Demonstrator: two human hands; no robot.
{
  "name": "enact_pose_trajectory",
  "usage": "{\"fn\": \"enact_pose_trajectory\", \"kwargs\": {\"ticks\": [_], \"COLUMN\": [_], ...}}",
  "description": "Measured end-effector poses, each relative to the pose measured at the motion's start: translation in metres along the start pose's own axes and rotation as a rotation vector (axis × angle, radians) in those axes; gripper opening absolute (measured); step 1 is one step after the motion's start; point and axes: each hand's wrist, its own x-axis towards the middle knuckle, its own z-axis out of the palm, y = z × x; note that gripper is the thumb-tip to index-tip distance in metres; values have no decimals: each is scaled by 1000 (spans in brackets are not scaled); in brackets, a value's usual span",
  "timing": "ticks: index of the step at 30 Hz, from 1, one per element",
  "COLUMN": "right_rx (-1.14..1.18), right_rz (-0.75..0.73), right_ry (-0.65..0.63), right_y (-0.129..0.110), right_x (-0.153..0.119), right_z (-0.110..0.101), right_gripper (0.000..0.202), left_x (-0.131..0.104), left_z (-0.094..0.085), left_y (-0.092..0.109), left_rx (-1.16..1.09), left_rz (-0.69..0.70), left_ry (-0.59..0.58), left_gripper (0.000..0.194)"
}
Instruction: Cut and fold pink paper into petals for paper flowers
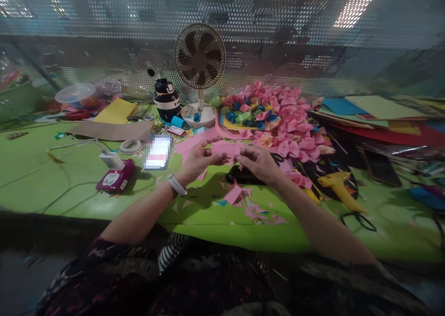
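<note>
Green table (208,214) before perforated screen (121,19); fingers (216,158) hold pink paper (226,148).

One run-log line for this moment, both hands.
left hand: holds pink paper | right hand: pinches its right edge | pink scraps: on green table below | yellow glue gun: right of scraps

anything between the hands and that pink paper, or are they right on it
Nothing visible: the left hand and right hand grip the pink paper directly, at opposite ends. The pink scraps lie below on the green table, not between.
</note>
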Motion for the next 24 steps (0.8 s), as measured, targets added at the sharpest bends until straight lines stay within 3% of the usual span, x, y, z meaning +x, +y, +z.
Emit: {"fn": "enact_pose_trajectory", "kwargs": {"ticks": [6,12,19,24], "right_rx": [47,22,76,221], "right_rz": [9,-10,7,62], "right_ry": [-46,-12,93,229], "right_y": [-1,0,-2,-2], "right_x": [-2,-2,3,3], "right_z": [3,3,-8,-1], "right_gripper": [32,31,31,37], "left_x": [-2,1,9,8], "left_z": [2,-4,-24,-16], "left_y": [1,3,15,11], "left_rx": [90,102,116,28], "left_rz": [-1,-3,39,11], "left_ry": [10,-6,21,87], "left_gripper": [80,80,77,56]}}
